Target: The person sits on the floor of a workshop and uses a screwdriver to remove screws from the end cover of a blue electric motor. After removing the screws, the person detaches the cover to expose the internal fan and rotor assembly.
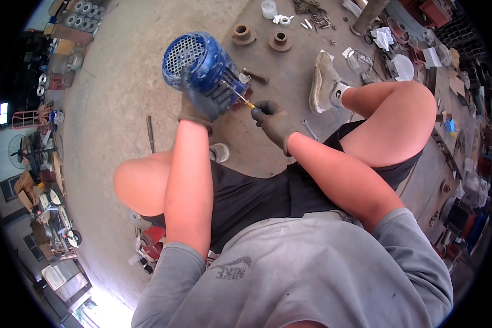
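In the head view, a blue ribbed-metal cylindrical motor with a pale grille (pixel 216 63) stands on the grey concrete floor (pixel 123 71). The dark-gloved left hand (pixel 206 103) lies against its side, fingers half curled — whether gripping, I cannot tell. The grey-gloved right hand (pixel 273 121) closes its fingers around a slim yellow-handled screwdriver (pixel 249 104) — angled toward the motor.

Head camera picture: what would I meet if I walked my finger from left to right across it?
Black round fan → long dark metal rod → blue rounded motor with a mesh cover → right hand in a dark glove → pale shoe → round white object.
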`<state>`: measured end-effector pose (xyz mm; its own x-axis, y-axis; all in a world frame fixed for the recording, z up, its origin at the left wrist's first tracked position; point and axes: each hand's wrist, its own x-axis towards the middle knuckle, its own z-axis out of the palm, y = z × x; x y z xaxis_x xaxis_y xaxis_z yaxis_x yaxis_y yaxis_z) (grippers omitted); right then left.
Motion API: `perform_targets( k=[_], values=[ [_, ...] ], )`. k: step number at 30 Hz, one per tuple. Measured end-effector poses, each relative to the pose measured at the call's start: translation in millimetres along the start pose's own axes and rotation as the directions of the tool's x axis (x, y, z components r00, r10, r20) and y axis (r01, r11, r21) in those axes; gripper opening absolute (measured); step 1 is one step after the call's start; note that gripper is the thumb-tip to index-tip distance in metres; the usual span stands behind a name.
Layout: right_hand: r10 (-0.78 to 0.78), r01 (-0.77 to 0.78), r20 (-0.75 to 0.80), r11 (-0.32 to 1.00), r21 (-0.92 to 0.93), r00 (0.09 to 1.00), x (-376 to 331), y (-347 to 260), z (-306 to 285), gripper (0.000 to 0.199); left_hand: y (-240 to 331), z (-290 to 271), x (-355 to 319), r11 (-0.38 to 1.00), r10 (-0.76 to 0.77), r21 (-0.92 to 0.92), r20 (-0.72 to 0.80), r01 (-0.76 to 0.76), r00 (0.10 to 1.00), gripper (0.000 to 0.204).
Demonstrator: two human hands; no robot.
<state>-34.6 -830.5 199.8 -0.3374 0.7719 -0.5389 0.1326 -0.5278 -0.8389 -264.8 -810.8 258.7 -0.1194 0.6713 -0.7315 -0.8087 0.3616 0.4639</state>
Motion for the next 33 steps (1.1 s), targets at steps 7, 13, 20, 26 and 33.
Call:
perform_targets(
  k=[7,13,20,26,33],
  values=[
    [-0.004,0.005,0.021,1.0,-0.027,1.0,3,6,-1,0.035,-5,13,-6,0.999,0.045,0.011,0.008,-0.045,0.999,0.137],
    [-0.005,0.007,0.042,0.999,-0.05,0.999,2,6,1,0.036,-5,15,-8,0.998,0.055,0.032,-0.009,-0.054,0.998,0.134],
    [-0.001,0.002,0.025,0.999,-0.039,1.0,2,4,5,0.036,-3,11,-3,0.995,0.054,0.09,-0.017,-0.053,0.998,0.133],
    [-0.015,0.015,0.02,1.0,-0.014,1.0,4,4,7,0.036,1,3,2,0.992,0.013,0.128,0.024,-0.016,1.0,0.129],
    [-0.002,0.002,0.029,1.0,0.003,1.0,5,3,8,0.035,4,0,3,0.991,-0.024,0.135,-0.012,0.025,1.0,0.129]
  ],
)
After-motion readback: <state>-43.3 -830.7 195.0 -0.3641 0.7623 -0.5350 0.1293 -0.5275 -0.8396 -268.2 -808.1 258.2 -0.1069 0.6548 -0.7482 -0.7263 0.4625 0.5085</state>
